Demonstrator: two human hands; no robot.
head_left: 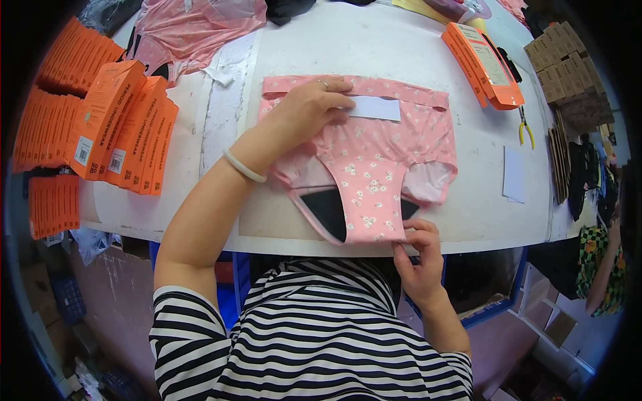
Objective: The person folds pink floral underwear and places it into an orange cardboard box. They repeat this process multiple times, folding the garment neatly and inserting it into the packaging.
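Before me, a pair of pink floral briefs (373, 185) lies spread on the white table, waistband away from me and crotch at the near edge. Black lining shows at the leg openings. A white card strip (376, 108) rests across the briefs just below the folded waistband. My left hand (313, 108) lies on the upper left of the briefs, its fingers over the card's left end. At the lower right corner of the crotch, my right hand (419, 255) pinches the fabric edge between thumb and fingers.
Orange period-underwear boxes (108, 120) stand in rows at left, with pink garments (195, 30) behind. An orange box (484, 65), yellow-handled snips (525, 133) and white cards (513, 173) lie at right. Brown cartons (562, 62) are stacked beyond; another person's arm (604, 265) shows far right.
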